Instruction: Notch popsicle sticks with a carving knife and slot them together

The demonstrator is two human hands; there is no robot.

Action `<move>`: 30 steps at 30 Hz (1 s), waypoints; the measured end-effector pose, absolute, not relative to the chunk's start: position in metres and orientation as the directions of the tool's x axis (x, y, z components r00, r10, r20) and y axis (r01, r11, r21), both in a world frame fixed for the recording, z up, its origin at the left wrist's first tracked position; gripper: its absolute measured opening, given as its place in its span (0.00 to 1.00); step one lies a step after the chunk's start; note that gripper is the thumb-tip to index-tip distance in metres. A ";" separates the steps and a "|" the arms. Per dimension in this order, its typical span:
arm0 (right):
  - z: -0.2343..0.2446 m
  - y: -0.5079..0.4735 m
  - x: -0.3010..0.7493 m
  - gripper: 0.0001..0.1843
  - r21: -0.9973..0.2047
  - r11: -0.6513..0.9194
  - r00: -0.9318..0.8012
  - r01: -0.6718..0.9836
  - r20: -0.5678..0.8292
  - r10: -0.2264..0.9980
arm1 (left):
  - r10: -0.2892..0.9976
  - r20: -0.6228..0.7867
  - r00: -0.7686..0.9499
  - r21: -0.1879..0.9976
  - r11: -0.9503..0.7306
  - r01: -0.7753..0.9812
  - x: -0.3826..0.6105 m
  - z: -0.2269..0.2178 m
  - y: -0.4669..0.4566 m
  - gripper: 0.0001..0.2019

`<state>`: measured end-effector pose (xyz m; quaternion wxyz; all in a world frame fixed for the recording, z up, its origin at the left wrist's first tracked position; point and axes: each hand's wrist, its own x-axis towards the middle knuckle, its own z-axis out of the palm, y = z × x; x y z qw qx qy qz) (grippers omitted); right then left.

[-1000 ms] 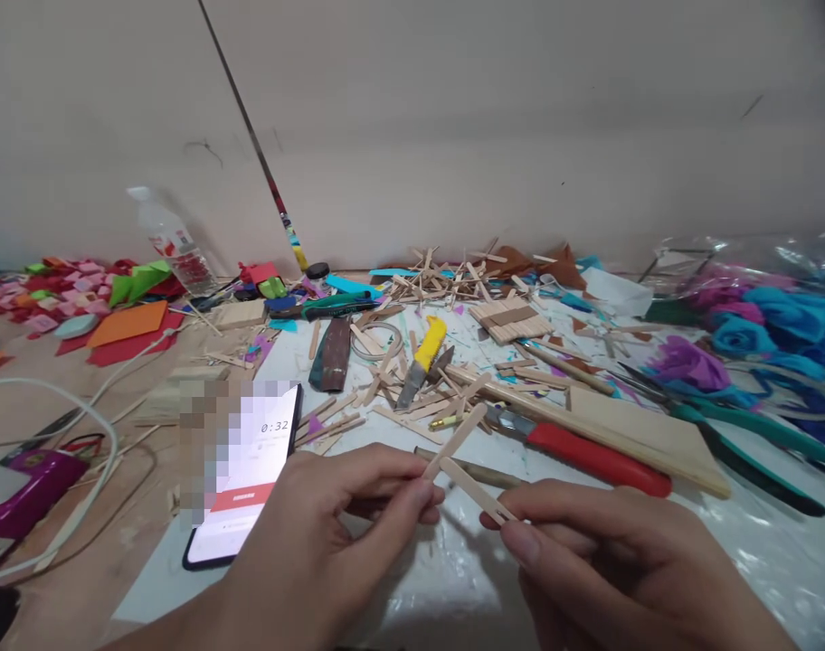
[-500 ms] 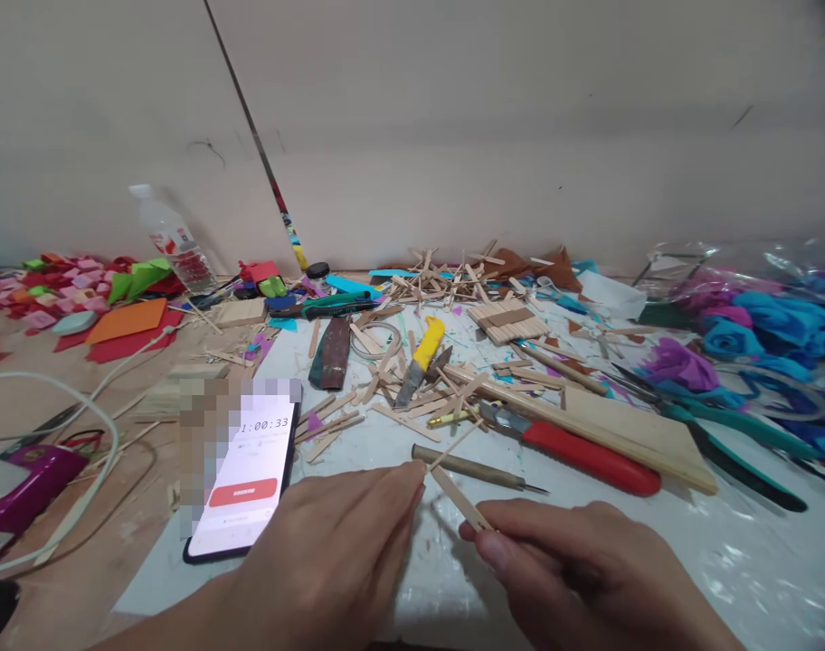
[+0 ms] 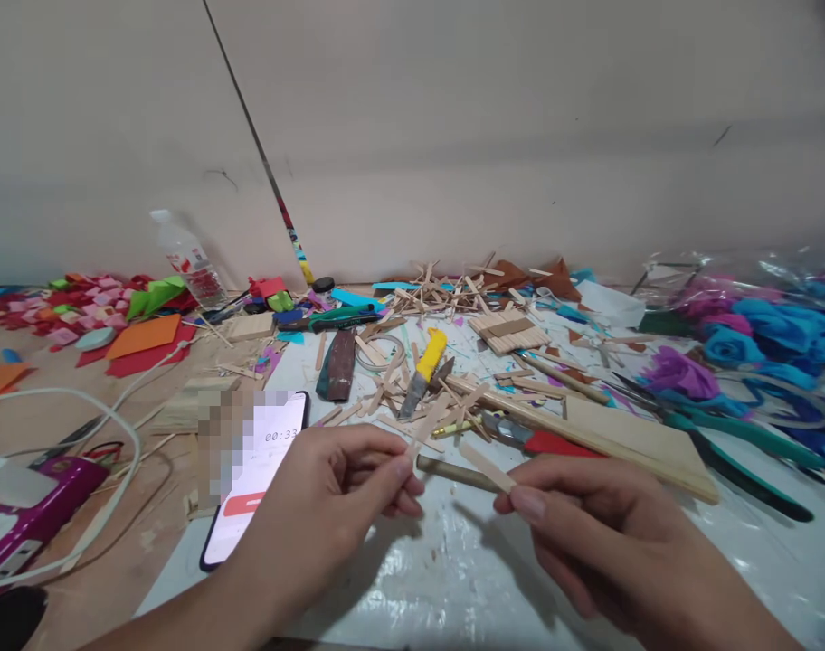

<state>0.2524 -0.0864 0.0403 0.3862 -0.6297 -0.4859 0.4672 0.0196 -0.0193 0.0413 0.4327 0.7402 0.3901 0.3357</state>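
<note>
Between thumb and forefinger, my left hand pinches a thin wooden craft stick that points up and to the right. My right hand pinches another flat wooden stick piece, its free end angled up and left. The two pieces are apart, held above the white sheet. Just behind the hands lies a round wooden-handled tool, partly hidden by the right fingers. A red-handled knife lies behind my right hand, also partly covered. Beyond the left fingertips is a yellow utility knife.
A lit phone lies beside my left forearm. Green-handled pliers and a wooden board are at right. A stick pile, a stick bundle and a bottle stand farther back. A purple power strip with white cable is at left.
My hands have moved apart and lifted slightly, separating the two stick pieces. My left hand has turned so its thumb shows. The view has shifted a little.
</note>
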 end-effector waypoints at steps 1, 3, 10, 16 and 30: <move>0.037 -0.082 0.260 0.24 -0.903 -0.125 0.129 0.411 -0.078 0.989 | 0.877 0.071 0.475 0.950 -0.205 0.237 0.021 0.045 -0.018 0.12; 0.029 -0.073 0.278 0.22 -0.689 0.094 0.059 0.719 0.195 0.979 | 0.869 -0.102 0.485 0.990 0.042 0.132 0.022 0.049 -0.019 0.13; 0.020 -0.060 0.293 0.15 -0.013 0.371 -0.311 0.929 0.516 0.798 | 0.837 -0.049 0.544 0.997 0.072 -0.021 0.022 0.039 -0.026 0.06; 0.012 -0.068 0.271 0.12 -0.022 0.462 -0.437 0.887 0.283 0.854 | 0.816 -0.002 0.578 0.998 -0.035 0.054 0.018 0.037 -0.028 0.09; 0.077 -0.091 0.283 0.05 -0.402 0.126 0.091 0.907 0.480 0.872 | 0.488 0.057 0.871 0.646 -0.683 0.341 0.006 0.020 -0.064 0.09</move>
